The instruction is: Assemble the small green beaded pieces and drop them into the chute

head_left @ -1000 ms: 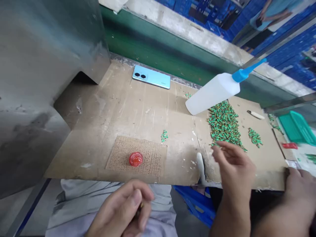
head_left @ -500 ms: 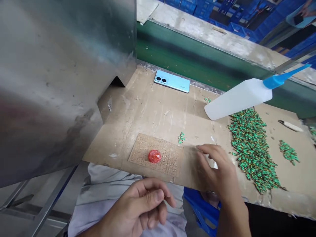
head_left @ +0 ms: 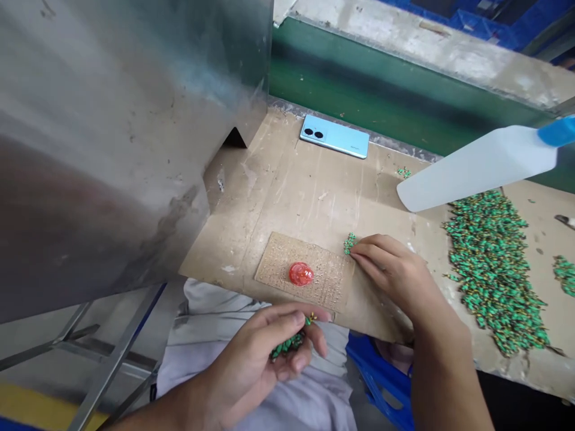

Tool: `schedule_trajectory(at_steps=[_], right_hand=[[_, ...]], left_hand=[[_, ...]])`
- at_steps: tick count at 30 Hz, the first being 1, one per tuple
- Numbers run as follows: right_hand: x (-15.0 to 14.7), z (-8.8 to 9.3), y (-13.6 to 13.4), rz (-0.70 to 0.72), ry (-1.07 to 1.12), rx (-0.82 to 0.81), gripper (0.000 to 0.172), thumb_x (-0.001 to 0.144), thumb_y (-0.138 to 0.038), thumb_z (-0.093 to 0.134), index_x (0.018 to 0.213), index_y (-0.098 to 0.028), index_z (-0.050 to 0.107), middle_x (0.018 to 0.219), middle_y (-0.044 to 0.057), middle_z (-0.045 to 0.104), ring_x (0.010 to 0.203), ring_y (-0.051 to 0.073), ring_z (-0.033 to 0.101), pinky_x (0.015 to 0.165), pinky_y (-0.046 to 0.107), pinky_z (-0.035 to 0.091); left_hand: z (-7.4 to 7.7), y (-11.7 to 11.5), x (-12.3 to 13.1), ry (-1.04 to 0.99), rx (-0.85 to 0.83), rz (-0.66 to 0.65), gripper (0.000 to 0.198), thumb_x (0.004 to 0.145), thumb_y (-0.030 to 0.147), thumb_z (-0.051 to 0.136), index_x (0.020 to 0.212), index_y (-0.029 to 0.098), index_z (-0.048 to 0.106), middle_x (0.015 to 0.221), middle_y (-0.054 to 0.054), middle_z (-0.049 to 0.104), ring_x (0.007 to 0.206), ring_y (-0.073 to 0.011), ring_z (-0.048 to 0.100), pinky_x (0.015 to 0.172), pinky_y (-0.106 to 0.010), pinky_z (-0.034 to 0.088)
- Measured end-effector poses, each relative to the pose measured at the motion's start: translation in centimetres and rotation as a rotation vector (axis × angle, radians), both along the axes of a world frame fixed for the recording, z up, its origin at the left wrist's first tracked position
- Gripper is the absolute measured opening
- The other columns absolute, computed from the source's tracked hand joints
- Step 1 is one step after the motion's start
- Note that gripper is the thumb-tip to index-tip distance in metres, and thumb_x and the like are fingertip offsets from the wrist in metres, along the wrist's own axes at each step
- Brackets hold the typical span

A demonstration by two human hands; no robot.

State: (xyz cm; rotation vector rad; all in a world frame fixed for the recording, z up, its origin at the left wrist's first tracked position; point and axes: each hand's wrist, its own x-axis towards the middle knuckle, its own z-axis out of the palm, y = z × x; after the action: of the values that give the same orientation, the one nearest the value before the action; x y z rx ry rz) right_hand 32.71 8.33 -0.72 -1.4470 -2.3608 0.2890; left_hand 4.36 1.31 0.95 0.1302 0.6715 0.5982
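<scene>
Seeing lots left on our surface (head_left: 327,191), nothing visibly finished: the big green pile (head_left: 494,269) at right looks like the bulk. Our left hand (head_left: 254,350) cradles green pieces (head_left: 287,346); right hand's (head_left: 393,266) grip looks narrow, can't tell if holding anything, at the small green cluster (head_left: 350,242).

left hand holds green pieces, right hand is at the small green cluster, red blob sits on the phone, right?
Not the phone: the head view shows the red blob on the brown board. The left hand holds green pieces; the right hand is at the small green cluster.
</scene>
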Motion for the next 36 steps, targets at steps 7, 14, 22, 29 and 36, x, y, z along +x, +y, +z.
schedule_trajectory(at_steps=[7, 14, 22, 29, 36], right_hand=[[0.3, -0.1, 0.6, 0.0, -0.099, -0.042, 0.019, 0.106, -0.027, 0.05, 0.104, -0.019, 0.067, 0.096, 0.009, 0.069, 0.08, 0.025, 0.07, 0.071, 0.039, 0.056], [0.3, -0.2, 0.7, 0.005, 0.079, -0.053, 0.013, 0.106, -0.027, 0.056, 0.109, -0.022, 0.067, 0.102, 0.008, 0.071, 0.09, 0.024, 0.072, 0.079, 0.038, 0.057], [-0.3, -0.2, 0.7, -0.078, 0.125, -0.086, 0.015, 0.106, -0.026, 0.05, 0.104, -0.02, 0.064, 0.1, 0.011, 0.068, 0.091, 0.027, 0.069, 0.08, 0.042, 0.055], [0.1, 0.2, -0.8, -0.316, 0.463, -0.205, 0.005, 0.097, -0.027, 0.068, 0.095, -0.024, 0.071, 0.09, 0.004, 0.076, 0.076, 0.019, 0.071, 0.069, 0.032, 0.057], [0.4, -0.2, -2.4, -0.421, 0.643, -0.203, 0.012, 0.098, -0.03, 0.07, 0.106, -0.022, 0.073, 0.088, 0.005, 0.082, 0.073, 0.018, 0.08, 0.068, 0.03, 0.068]], left_hand=[[0.5, 0.1, 0.1, -0.074, -0.027, -0.034, 0.029, 0.1, 0.039, 0.07, 0.11, 0.013, 0.081, 0.088, -0.014, 0.081, 0.057, -0.0087, 0.06, 0.053, -0.02, 0.035], [0.1, 0.0, 0.1, -0.118, 0.004, -0.088, 0.022, 0.1, 0.034, 0.073, 0.099, 0.014, 0.08, 0.094, -0.013, 0.081, 0.06, -0.0072, 0.063, 0.049, -0.016, 0.034], [-0.1, -0.2, 0.6, -0.037, 0.089, -0.049, 0.018, 0.096, 0.036, 0.08, 0.103, 0.021, 0.075, 0.067, -0.001, 0.074, 0.042, -0.0025, 0.036, 0.042, -0.015, 0.025], [0.1, 0.1, 0.7, 0.074, 0.168, -0.147, 0.038, 0.084, 0.049, 0.089, 0.1, 0.016, 0.079, 0.073, -0.003, 0.074, 0.045, -0.0016, 0.035, 0.044, -0.017, 0.023], [-0.3, 0.3, 0.9, 0.165, 0.226, -0.297, 0.054, 0.079, 0.067, 0.084, 0.08, 0.015, 0.069, 0.052, 0.006, 0.051, 0.044, -0.005, 0.029, 0.043, -0.021, 0.018]])
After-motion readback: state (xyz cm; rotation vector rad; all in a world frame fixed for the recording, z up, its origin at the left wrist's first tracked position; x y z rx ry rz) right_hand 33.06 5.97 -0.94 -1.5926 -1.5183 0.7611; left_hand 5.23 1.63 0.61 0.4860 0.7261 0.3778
